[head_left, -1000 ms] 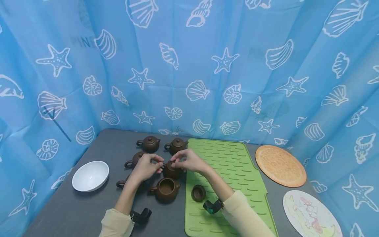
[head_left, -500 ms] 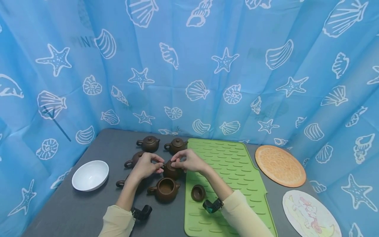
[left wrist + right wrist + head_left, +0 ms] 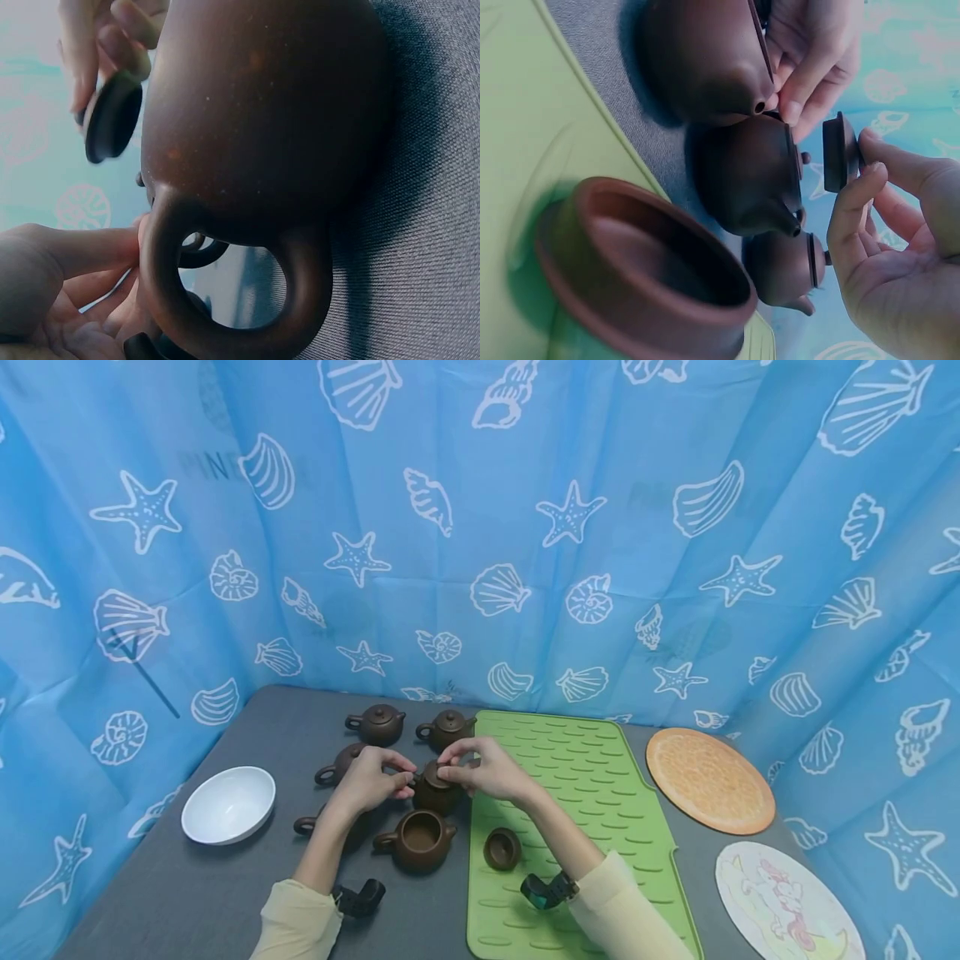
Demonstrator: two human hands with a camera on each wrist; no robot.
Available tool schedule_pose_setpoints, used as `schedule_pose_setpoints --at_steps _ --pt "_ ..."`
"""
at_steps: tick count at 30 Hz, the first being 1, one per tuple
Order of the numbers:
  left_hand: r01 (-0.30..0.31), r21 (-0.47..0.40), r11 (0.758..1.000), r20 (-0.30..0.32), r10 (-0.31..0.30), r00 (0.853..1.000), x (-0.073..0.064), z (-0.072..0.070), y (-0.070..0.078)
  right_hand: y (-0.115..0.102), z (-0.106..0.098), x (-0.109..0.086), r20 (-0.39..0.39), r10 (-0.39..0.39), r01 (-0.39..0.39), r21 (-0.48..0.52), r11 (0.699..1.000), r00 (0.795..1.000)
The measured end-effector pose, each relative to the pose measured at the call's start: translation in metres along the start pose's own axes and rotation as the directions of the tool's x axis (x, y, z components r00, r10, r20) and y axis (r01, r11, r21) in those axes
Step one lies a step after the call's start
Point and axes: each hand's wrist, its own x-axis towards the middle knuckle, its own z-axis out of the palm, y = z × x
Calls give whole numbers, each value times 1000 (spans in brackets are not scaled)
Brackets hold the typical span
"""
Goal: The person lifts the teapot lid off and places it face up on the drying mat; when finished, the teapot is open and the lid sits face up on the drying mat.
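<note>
A dark brown teapot [image 3: 435, 797] stands on the grey table between both hands. My left hand [image 3: 367, 783] pinches at the teapot's handle side, the handle mostly hidden by the fingertips. My right hand [image 3: 487, 770] pinches a round lid [image 3: 840, 154] by its knob. The right wrist view shows this lid tilted and apart from the teapot [image 3: 746, 176] beneath. In front stands a lidless teapot [image 3: 422, 841], whose body [image 3: 262, 112] and looped handle fill much of the left wrist view. Another lid [image 3: 502, 849] lies upturned on the green mat [image 3: 570, 793].
Two lidded teapots stand behind, one left [image 3: 380, 725] and one right [image 3: 448, 729]. Two more teapots at the left are partly hidden by the left arm. A white bowl [image 3: 228, 806] sits far left. An orange round mat [image 3: 711, 779] and a white patterned one [image 3: 787, 902] lie right.
The right hand has raised the lid slightly off the teapot and moved a little to the right. The left hand has stayed in place at the handle.
</note>
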Motion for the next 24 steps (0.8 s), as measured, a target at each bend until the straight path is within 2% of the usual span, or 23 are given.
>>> schedule_pose_setpoints --at_steps 8,17,24 --pt "2 -6 1000 1 -2 1000 -1 0 0 -3 -12 -28 1 37 -37 66 997 999" --pt "-8 -13 1000 4 8 1000 -3 -1 -1 0 -34 -60 7 -10 9 44 999 1000" --pt "-14 -9 1000 13 14 1000 -3 -1 -2 10 -40 -84 22 -34 30 155 987 999"
